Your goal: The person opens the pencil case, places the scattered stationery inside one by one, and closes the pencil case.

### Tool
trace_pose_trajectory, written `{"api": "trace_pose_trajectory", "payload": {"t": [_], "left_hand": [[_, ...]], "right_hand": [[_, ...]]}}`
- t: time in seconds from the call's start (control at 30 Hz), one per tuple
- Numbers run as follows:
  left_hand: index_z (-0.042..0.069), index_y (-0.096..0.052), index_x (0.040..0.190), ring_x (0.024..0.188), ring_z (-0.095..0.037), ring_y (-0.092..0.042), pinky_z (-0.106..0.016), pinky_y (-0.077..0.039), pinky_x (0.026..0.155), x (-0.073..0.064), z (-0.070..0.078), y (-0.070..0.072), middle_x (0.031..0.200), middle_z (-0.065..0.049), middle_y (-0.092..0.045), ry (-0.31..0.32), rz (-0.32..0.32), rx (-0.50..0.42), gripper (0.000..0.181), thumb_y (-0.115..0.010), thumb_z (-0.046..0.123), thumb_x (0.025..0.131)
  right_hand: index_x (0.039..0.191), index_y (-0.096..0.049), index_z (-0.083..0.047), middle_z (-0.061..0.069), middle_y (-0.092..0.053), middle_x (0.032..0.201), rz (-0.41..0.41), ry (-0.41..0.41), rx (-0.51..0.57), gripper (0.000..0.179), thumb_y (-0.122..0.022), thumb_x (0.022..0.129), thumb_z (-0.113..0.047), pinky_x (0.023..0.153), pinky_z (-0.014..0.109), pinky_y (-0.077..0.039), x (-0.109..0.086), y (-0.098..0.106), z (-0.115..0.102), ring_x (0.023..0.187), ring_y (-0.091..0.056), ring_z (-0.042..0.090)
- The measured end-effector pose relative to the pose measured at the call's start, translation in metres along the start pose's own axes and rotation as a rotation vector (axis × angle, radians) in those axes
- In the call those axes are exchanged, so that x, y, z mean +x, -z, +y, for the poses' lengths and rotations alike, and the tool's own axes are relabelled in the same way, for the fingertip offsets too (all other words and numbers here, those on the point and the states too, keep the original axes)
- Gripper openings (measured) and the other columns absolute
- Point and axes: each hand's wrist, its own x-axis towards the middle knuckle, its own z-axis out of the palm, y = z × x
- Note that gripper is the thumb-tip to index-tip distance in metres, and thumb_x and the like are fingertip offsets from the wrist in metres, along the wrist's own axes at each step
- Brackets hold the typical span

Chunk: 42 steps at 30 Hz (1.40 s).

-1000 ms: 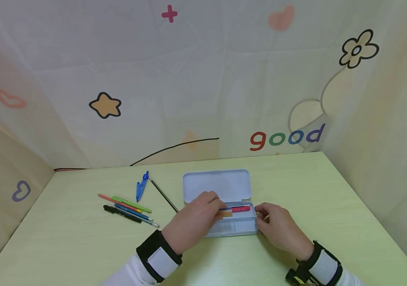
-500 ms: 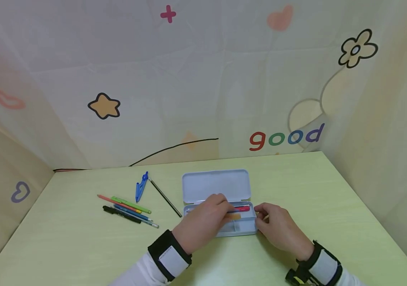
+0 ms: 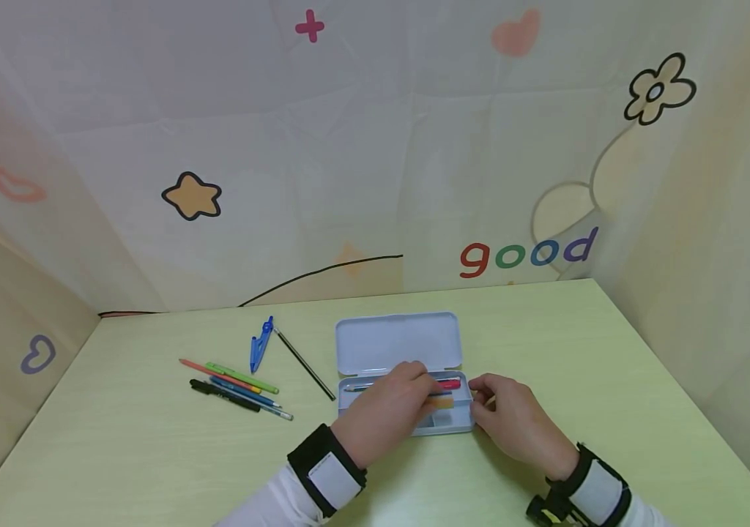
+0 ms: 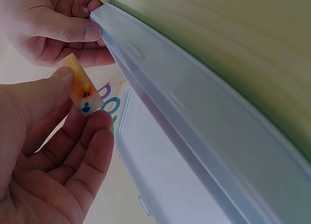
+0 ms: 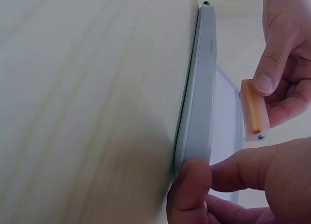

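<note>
A pale blue pencil case (image 3: 400, 338) lies on the table with its lid laid back behind it. My left hand (image 3: 390, 406) is over its tray and pinches a small orange and white eraser (image 5: 253, 110) between thumb and fingers. A printed picture shows on the eraser's end in the left wrist view. My right hand (image 3: 516, 421) holds the case's right end, thumb and finger at the wall. In the tray lie a pencil (image 3: 354, 388) and something pink-red (image 3: 452, 383), both partly hidden by the left hand.
Left of the case are a dark striped pencil (image 3: 305, 364), a blue compass (image 3: 260, 345), a black pen (image 3: 223, 394), a green pen (image 3: 243, 377) and several coloured pencils. A printed curtain (image 3: 348, 146) stands behind the table.
My left hand has moved to the right over the tray with the eraser, uncovering the tray's left end and the pencil in it. The right hand has stayed at the case's end.
</note>
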Motion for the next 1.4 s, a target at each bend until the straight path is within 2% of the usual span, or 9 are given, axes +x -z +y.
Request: {"api": "trace_pose_trajectory", "payload": {"t": [0.17, 0.47, 0.7, 1.07, 1.4], "left_hand": [[0.012, -0.075, 0.112, 0.093, -0.010, -0.059, -0.016, -0.052, 0.085, 0.002, 0.002, -0.004, 0.098, 0.004, -0.062, 0.009, -0.007, 0.019, 0.016, -0.075, 0.025, 0.102], [0.013, -0.076, 0.113, 0.094, -0.008, -0.060, -0.014, -0.051, 0.088, 0.007, 0.003, -0.013, 0.100, 0.005, -0.066, 0.016, -0.022, -0.004, 0.018, -0.074, 0.027, 0.102], [0.015, -0.076, 0.111, 0.094, -0.008, -0.059, -0.015, -0.051, 0.088, 0.010, 0.006, -0.016, 0.100, 0.006, -0.066, 0.026, -0.042, -0.001, 0.018, -0.071, 0.030, 0.103], [0.018, -0.073, 0.102, 0.090, -0.009, -0.058, -0.017, -0.050, 0.084, 0.012, 0.006, -0.023, 0.094, 0.008, -0.062, -0.025, -0.018, 0.082, 0.013, -0.074, 0.031, 0.102], [0.019, -0.075, 0.103, 0.089, -0.010, -0.058, -0.018, -0.050, 0.085, 0.015, 0.008, -0.028, 0.095, 0.009, -0.065, -0.040, -0.032, 0.119, 0.015, -0.073, 0.033, 0.102]], "right_hand": [[0.122, -0.069, 0.004, 0.003, -0.063, 0.093, -0.002, 0.003, 0.005, 0.025, -0.068, 0.098, -0.004, 0.069, 0.029, -0.052, 0.000, 0.000, 0.000, 0.083, -0.058, 0.017], [0.122, -0.069, 0.005, 0.003, -0.065, 0.093, 0.006, 0.009, -0.002, 0.026, -0.068, 0.097, -0.003, 0.073, 0.033, -0.054, 0.000, 0.000, -0.001, 0.083, -0.059, 0.017], [0.122, -0.069, 0.005, 0.002, -0.065, 0.093, 0.006, 0.018, -0.003, 0.027, -0.068, 0.097, -0.003, 0.072, 0.032, -0.054, 0.001, 0.000, 0.000, 0.083, -0.059, 0.017], [0.121, -0.069, 0.006, 0.003, -0.066, 0.093, 0.016, 0.035, -0.008, 0.027, -0.067, 0.096, -0.002, 0.072, 0.032, -0.054, 0.000, 0.000, 0.000, 0.083, -0.060, 0.016], [0.119, -0.069, 0.005, 0.002, -0.065, 0.091, 0.027, 0.044, -0.006, 0.025, -0.067, 0.095, -0.002, 0.070, 0.030, -0.053, -0.002, 0.000, 0.000, 0.082, -0.060, 0.016]]}}
